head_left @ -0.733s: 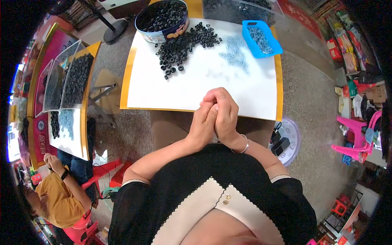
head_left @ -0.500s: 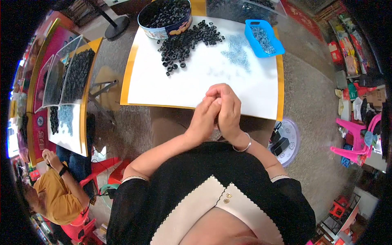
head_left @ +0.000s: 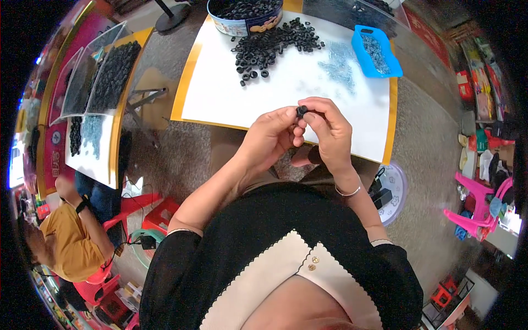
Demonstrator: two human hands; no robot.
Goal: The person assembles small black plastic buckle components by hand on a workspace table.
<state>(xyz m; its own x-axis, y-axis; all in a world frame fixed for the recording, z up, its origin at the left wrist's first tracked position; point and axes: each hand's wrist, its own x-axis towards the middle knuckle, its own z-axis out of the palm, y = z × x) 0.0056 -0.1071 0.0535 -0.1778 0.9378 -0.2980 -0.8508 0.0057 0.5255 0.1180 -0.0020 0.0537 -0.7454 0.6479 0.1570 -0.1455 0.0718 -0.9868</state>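
Note:
My left hand (head_left: 269, 135) and my right hand (head_left: 333, 132) meet over the near edge of the white-topped table (head_left: 220, 102). Between their fingertips is a small black ring-shaped piece (head_left: 301, 111). The left thumb and fingers pinch it from one side, and the right fingers close on it from the other. Beyond the hands lies a loose heap of black ring pieces (head_left: 269, 47), spilling down from a round tin (head_left: 242, 27) filled with more of them. Small clear bluish pieces (head_left: 341, 66) are scattered beside the heap, near a blue tray (head_left: 360, 55) holding more.
A clear bin (head_left: 352, 16) stands behind the table. To the left, a person in a mustard top (head_left: 71, 242) sits by another table with a clear divided box (head_left: 91, 77). A pale round basin (head_left: 397, 192) and a pink stool (head_left: 476, 198) are at the right.
My hands, clasped together before, have moved apart and now hold a small black ring piece between the fingertips. The view has shifted slightly. The person at left has raised a hand.

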